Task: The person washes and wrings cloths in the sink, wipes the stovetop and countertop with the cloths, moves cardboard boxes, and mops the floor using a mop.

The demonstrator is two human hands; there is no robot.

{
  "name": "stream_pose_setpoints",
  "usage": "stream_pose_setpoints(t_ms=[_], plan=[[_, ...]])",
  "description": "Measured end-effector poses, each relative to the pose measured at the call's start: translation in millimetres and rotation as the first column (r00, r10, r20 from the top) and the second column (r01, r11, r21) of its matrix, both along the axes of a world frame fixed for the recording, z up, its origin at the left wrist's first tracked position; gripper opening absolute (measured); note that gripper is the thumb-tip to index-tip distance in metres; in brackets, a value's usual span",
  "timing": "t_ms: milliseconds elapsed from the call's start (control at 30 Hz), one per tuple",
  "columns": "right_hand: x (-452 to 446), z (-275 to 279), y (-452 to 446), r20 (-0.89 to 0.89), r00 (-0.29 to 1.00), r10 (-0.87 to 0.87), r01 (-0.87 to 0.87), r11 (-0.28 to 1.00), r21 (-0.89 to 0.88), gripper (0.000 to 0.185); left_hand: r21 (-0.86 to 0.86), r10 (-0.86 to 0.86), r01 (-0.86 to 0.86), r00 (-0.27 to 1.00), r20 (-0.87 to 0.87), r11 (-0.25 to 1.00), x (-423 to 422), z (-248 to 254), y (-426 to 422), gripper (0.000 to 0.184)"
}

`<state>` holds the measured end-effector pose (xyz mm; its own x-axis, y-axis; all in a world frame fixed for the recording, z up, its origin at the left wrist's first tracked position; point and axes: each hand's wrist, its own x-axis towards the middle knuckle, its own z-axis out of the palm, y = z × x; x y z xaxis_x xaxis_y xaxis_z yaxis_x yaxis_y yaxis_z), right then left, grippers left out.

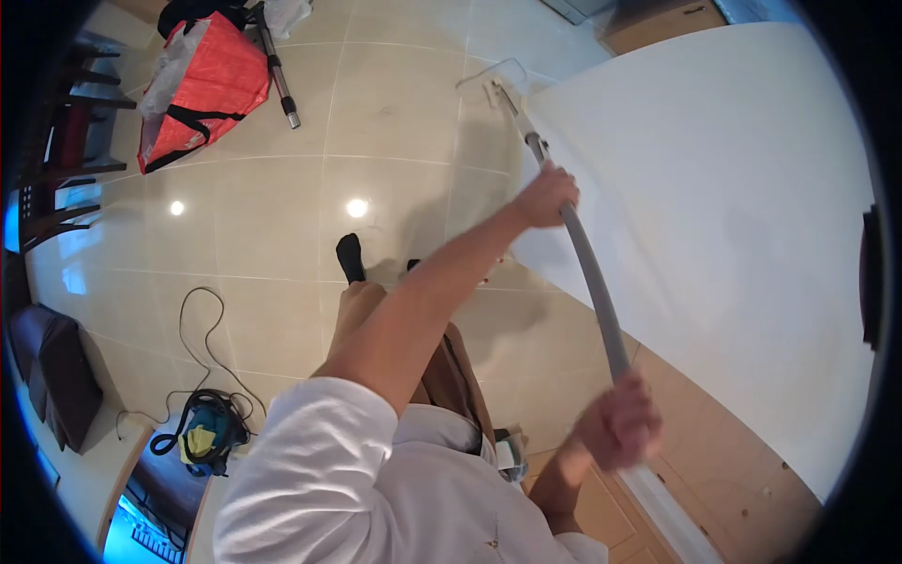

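My left hand (548, 195) reaches across and is closed round the upper part of a long grey pole (594, 273). Lower down, my right hand (620, 425), slightly blurred, is wrapped round the same pole. At the pole's far end is a thin bent wire frame (493, 71), like that of a paint roller; whether a roller sleeve sits on it I cannot tell. The pole runs in front of a broad white wall panel (733, 188), which fills the right side of the view. My feet, in black socks (349, 256), stand on the tiled floor.
A red bag (221, 75) and a dark metal tube (282, 89) lie at the upper left. Dark chairs (70, 169) line the left edge. A vacuum cleaner (211, 432) with a trailing cord (209, 350) stands lower left. A wooden cabinet (662, 23) is at the top right.
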<state>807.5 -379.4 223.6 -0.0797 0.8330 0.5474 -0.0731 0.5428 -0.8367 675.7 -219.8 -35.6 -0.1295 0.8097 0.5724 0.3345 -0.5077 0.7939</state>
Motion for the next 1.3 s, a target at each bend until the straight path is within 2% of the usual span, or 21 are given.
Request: stream_pose_setpoints(t_ms=[67,100,167,200,267,333,433,500,567,633,700,767,833,867,967,1100,1167,1200,1233,1267,1300], plan=[[-23.5,-16.7,5.3,0.017,1.0,-0.014,0.014,1.0,-0.01,0.027,0.026,-0.043,0.043,0.999,0.03,0.999,-8.6,-6.0,3.9,0.012],[-30.5,-20.4,5.9,0.032,0.999,-0.02,0.021,0.999,-0.03,0.026,-0.058,-0.038,0.038,0.999,-0.003,0.998,-13.4,-4.8,0.5,0.012],[-6.2,-0.7,1.1,0.116,0.992,0.051,-0.052,0.999,0.008,0.025,-0.146,-0.039,0.033,0.999,-0.035,0.989,-9.5,11.6,-11.8,0.012],[11.7,19.7,-3.3,0.123,0.987,0.104,-0.11,0.993,0.037,0.024,-0.122,0.061,-0.058,0.998,0.028,0.991,4.8,29.4,-30.3,0.013],[32.8,64.2,-25.0,-0.124,0.99,-0.067,0.065,0.998,-0.019,0.022,-0.148,0.213,-0.198,0.973,0.09,0.969,37.2,64.3,-71.2,0.016],[62.5,109.6,-22.9,-0.121,0.93,0.346,-0.354,0.934,-0.055,0.026,-0.186,0.267,-0.247,0.96,0.086,0.951,59.3,91.8,-99.6,0.018],[39.7,119.4,-22.9,-0.04,0.929,0.368,-0.368,0.93,0.007,0.028,-0.31,0.302,-0.242,0.939,0.162,0.919,65.0,104.8,-109.3,0.019],[32.6,107.3,-31.6,-0.11,0.952,0.285,-0.289,0.957,-0.023,0.024,-0.289,0.225,-0.176,0.963,0.145,0.941,56.4,96.1,-96.2,0.019],[18.6,74.0,-35.8,-0.207,0.978,0.002,-0.016,0.998,-0.067,0.025,-0.232,0.159,-0.125,0.979,0.131,0.964,31.0,73.1,-70.0,0.019],[-27.3,36.5,-25.0,0.3,0.948,-0.103,0.127,0.99,-0.062,0.021,-0.148,0.046,-0.032,0.994,0.095,0.988,-1.9,32.3,-32.7,0.018],[-52.6,-1.6,4.8,0.604,0.788,0.118,-0.087,0.993,-0.081,0.016,-0.096,-0.002,0.008,0.998,0.063,0.995,-37.6,-5.4,7.6,0.019],[-95.0,-52.8,31.6,0.372,0.925,0.077,-0.092,0.995,0.023,0.016,-0.112,-0.13,0.14,0.987,0.095,0.984,-74.5,-20.0,47.7,0.021],[-115.4,-63.0,57.9,0.319,0.947,0.032,-0.057,0.996,0.071,0.016,-0.121,-0.087,0.084,0.996,-0.018,0.989,-93.0,-17.1,72.9,0.021],[-116.5,-63.2,62.5,0.275,0.961,-0.009,-0.015,0.996,0.084,0.017,-0.155,-0.051,0.033,0.992,-0.115,0.987,-91.0,-16.7,77.6,0.022],[-85.2,-28.1,56.9,0.256,0.966,-0.017,0.024,0.999,-0.025,0.02,-0.122,-0.102,0.102,0.995,0.006,0.987,-63.4,-8.3,65.3,0.022],[-74.8,-8.1,36.7,0.243,0.968,0.056,-0.043,0.997,-0.059,0.026,-0.193,-0.085,0.079,0.996,-0.026,0.978,-49.9,1.9,38.4,0.03],[-89.0,-33.9,48.4,0.366,0.93,0.041,-0.077,0.993,0.086,0.025,-0.278,-0.098,0.108,0.994,0.05,0.954,-65.3,-13.8,43.8,0.045],[-93.0,-57.5,56.7,0.549,0.805,-0.224,0.134,0.971,0.2,0.022,-0.548,-0.049,0.071,0.997,0.054,0.834,-72.3,-13.6,44.8,0.062],[-105.7,-74.1,72.7,0.489,0.837,-0.246,0.212,0.969,0.125,0.02,-0.551,-0.064,0.082,0.997,0.052,0.831,-77.8,-13.8,35.0,0.062],[-121.0,-87.6,95.7,0.425,0.862,-0.277,0.283,0.958,0.05,0.019,-0.614,0.054,0.001,0.996,0.072,0.789,-86.5,-14.5,19.0,0.063],[-129.4,-96.2,125.5,0.279,0.941,-0.188,0.203,0.979,-0.025,0.015,-0.673,0.175,-0.074,0.981,0.083,0.736,-96.5,-15.6,1.2,0.065]])
